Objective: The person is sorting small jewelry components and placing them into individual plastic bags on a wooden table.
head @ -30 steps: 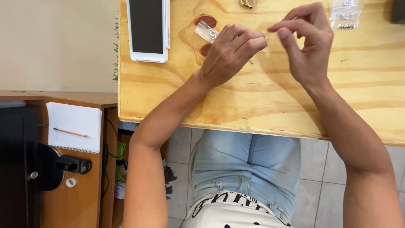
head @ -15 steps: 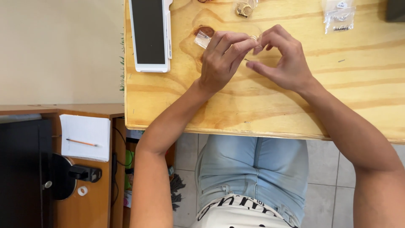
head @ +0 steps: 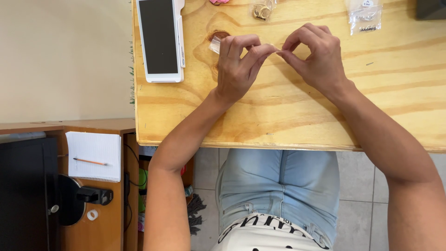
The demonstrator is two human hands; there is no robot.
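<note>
Knotty matt plywood table (head: 288, 116); glossy white plastic device (head: 160, 39); clear plastic baggies (head: 364, 16).

The table (head: 288, 111) across the upper frame is pale yellow pine with brown grain streaks and a dark knot. At upper left on it lies a white device (head: 160, 39) with a black screen. At lower left, a white lined notebook (head: 93, 155) carries an orange pencil (head: 90, 161). The jeans (head: 278, 195) at bottom centre are light washed blue. The small bag (head: 216, 45) by the left hand (head: 237, 69) looks clear, possibly whitish.
</note>
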